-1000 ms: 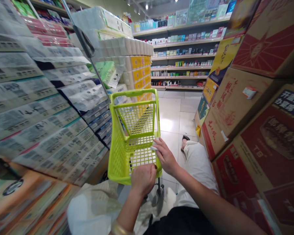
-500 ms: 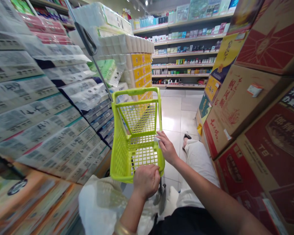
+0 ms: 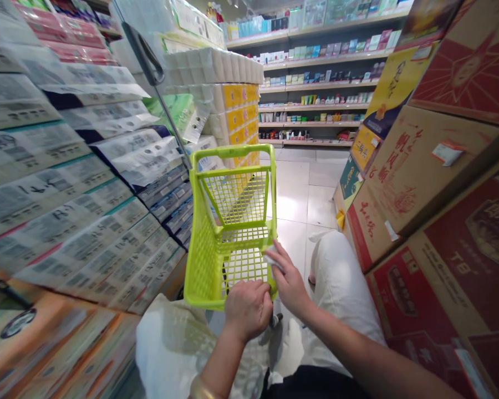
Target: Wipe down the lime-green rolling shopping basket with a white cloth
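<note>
1. Tall stacks of plastic-wrapped paper packs point(image 3: 54, 183) fill the left side; black handwritten marks and barcode-like print show, but slant and blur keep me from reading them surely.
2. Cartons line the right side. The dark-red liquor carton point(image 3: 432, 299) low down reads "T8"; the bigger characters above it are too skewed to read with certainty. A tan carton point(image 3: 399, 166) carries red characters including "帆风顺" and a price-tag-like sticker. Above it, a red carton point(image 3: 468, 72) bears a starburst.
3. Shelving point(image 3: 322, 60) with small boxes and bottles spans the back; its labels are too small to read.
4. The lime-green shopping basket trolley point(image 3: 195, 249) stands directly in front of the person, between the stacks and cartons. No lettering on it is legible.
5. White paper rolls point(image 3: 216, 66) sit above yellow-fronted packs point(image 3: 241, 116) just beyond it.
6. The left hand point(image 3: 247, 310) is closed in a fist, apparently gripping the near rim around its right corner.
7. The right hand point(image 3: 291, 282) stretches its fingers over the right rim, holding a tissue.
8. That white tissue point(image 3: 271, 255) is at the right rim. Rubbing there looks under way, I judge; which stretches are finished or left cannot be told.
</note>
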The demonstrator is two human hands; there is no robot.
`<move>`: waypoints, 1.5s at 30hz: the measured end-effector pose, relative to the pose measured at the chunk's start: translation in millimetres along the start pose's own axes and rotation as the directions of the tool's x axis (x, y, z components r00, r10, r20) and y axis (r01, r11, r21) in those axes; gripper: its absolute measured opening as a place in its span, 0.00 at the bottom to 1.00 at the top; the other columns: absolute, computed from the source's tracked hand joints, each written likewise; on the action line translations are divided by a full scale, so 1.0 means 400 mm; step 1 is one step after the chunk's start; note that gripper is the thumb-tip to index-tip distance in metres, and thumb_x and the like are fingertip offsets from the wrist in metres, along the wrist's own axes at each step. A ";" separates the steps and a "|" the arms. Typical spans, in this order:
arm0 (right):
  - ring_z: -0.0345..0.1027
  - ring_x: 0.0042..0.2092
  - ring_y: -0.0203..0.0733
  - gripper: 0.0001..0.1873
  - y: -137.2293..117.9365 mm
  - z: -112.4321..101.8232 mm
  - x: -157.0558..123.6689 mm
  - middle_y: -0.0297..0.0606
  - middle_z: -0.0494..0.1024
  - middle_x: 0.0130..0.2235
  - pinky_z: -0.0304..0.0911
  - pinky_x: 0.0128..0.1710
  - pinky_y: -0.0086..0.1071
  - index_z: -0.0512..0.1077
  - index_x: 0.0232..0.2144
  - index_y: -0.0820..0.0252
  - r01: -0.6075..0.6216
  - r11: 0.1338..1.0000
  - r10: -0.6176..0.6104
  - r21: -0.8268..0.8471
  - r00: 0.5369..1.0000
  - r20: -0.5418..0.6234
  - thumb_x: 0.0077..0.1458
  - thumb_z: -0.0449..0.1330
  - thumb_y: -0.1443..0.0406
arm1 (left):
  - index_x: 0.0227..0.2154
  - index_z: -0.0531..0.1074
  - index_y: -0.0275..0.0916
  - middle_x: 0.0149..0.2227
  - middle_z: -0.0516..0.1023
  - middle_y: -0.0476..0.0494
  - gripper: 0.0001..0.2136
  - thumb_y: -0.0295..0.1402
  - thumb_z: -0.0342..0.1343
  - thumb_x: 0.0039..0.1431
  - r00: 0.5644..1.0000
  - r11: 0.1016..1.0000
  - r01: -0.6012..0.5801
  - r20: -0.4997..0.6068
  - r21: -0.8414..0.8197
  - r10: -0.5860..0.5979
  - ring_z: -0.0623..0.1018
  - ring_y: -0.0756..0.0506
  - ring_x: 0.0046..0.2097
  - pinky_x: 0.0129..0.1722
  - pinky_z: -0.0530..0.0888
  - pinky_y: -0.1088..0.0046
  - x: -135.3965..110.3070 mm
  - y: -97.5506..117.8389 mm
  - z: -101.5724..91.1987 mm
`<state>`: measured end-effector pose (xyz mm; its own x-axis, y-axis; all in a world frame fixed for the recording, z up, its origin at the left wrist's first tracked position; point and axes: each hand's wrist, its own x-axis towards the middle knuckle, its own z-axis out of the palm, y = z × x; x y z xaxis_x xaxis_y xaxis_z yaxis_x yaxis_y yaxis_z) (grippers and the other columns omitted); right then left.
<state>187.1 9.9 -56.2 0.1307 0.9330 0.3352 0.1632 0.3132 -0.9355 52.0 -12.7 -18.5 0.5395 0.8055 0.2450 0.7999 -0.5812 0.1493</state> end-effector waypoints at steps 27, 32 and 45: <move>0.46 0.67 0.42 0.24 -0.007 0.019 0.034 0.32 0.56 0.66 0.47 0.66 0.46 0.69 0.55 0.47 -0.004 0.998 -0.001 -0.057 0.997 -0.083 0.60 0.50 0.71 | 0.26 0.68 0.42 0.24 0.72 0.45 0.12 0.29 0.40 0.59 0.993 0.987 -0.095 -0.075 -0.128 0.086 0.70 0.46 0.28 0.30 0.60 0.67 0.032 -0.040 0.020; 0.46 0.67 0.41 0.27 -0.030 0.038 -0.084 0.33 0.54 0.67 0.50 0.65 0.45 0.66 0.57 0.46 -0.039 0.993 0.028 -0.111 0.995 -0.099 0.59 0.49 0.73 | 0.27 0.68 0.42 0.25 0.72 0.46 0.12 0.27 0.41 0.59 0.985 0.986 -0.128 -0.126 -0.105 0.115 0.70 0.45 0.28 0.31 0.61 0.66 0.018 -0.039 0.027; 0.49 0.66 0.43 0.19 -0.021 -0.023 0.057 0.34 0.60 0.64 0.50 0.65 0.44 0.74 0.50 0.50 -0.060 0.998 0.056 -0.027 0.991 -0.122 0.59 0.52 0.69 | 0.29 0.71 0.41 0.26 0.75 0.45 0.14 0.29 0.39 0.61 0.989 0.994 -0.105 -0.108 -0.026 0.102 0.72 0.46 0.30 0.32 0.62 0.67 -0.009 0.015 0.028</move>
<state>197.7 26.8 -39.7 0.2575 0.9206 0.2935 0.1818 0.2521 -0.9505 57.8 -17.8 -29.1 0.5865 0.7250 0.3610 0.7317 -0.6654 0.1475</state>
